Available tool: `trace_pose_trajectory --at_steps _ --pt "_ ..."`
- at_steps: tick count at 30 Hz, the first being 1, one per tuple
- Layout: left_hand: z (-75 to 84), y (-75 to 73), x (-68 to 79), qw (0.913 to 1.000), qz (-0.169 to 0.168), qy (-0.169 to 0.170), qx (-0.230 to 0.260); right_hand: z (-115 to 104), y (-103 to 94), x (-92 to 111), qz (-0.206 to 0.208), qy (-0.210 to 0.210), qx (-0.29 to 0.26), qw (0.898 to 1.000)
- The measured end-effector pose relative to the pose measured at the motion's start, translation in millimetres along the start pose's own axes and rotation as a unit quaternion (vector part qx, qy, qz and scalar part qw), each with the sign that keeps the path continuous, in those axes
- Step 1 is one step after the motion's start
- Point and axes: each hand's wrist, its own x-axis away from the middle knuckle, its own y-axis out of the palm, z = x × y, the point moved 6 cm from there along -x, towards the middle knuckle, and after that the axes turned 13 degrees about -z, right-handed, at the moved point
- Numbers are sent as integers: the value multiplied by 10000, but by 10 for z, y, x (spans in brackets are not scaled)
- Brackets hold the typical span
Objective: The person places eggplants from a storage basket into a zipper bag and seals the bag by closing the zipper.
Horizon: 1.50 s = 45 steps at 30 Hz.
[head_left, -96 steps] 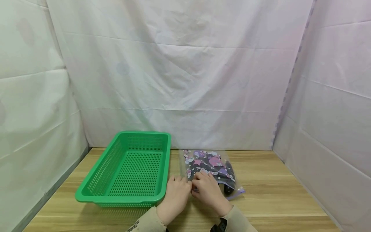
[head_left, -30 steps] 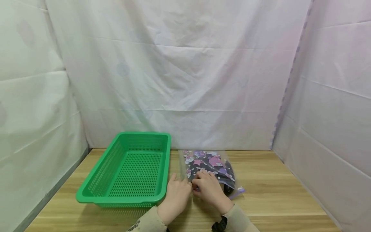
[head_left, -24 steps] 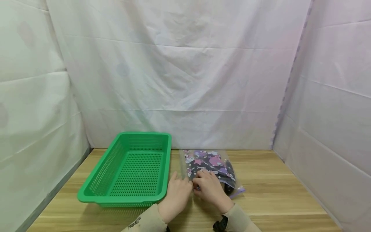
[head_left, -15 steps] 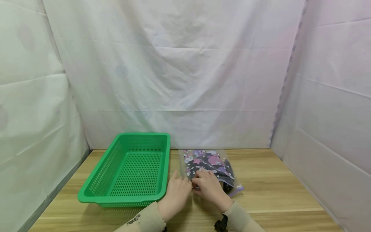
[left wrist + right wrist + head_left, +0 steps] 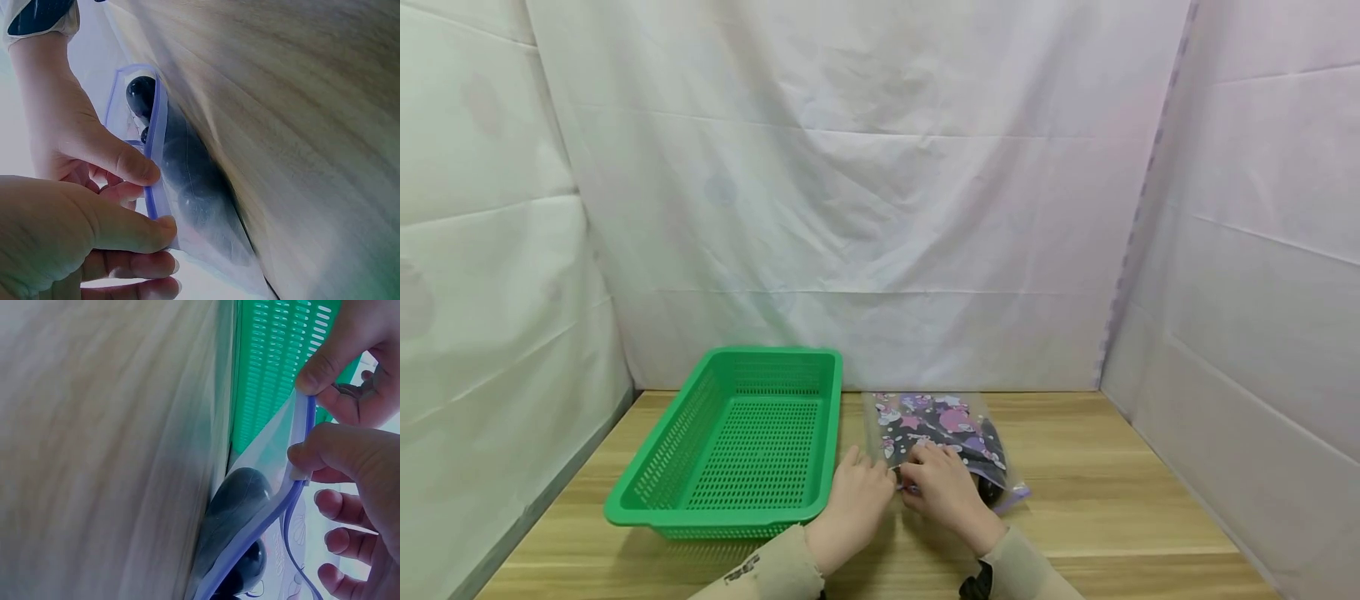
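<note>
A clear zip bag (image 5: 917,422) printed with pink and purple shapes lies on the table, its purple-edged mouth facing me. Dark, glossy, rounded long things (image 5: 242,495) are inside it; their kind is unclear. My left hand (image 5: 859,498) pinches the left end of the zip strip (image 5: 303,415) between thumb and fingers. Close beside it, my right hand (image 5: 946,493) pinches the small whitish slider (image 5: 299,474) on the strip, its other fingers loosely bent. To the right of that hand the mouth gapes, and one dark end (image 5: 140,95) shows in the opening.
A green perforated plastic basket (image 5: 722,518) stands just left of the bag, near my left hand. The wooden table (image 5: 1097,492) extends to the right. White cloth (image 5: 880,217) hangs behind and along both sides.
An outer finger of my left hand, bent about three seconds ago, now points forward. A small gap shows between the hands. The bag and basket keep their places; the head view shifts slightly.
</note>
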Motion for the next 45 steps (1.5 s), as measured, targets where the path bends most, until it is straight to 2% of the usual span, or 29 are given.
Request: trace_pose_trajectory --at_steps 9,20,45 --pt "-6 -22 -9 10000 -38 4 10 40 -11 23 4 42 -11 10000" --pt "-20 -36 -17 9988 -471 -153 -20 56 -62 24 11 25 79 10000" --pt "-4 -38 6 9994 -297 -136 -96 105 -46 80 0 63 90 9999"
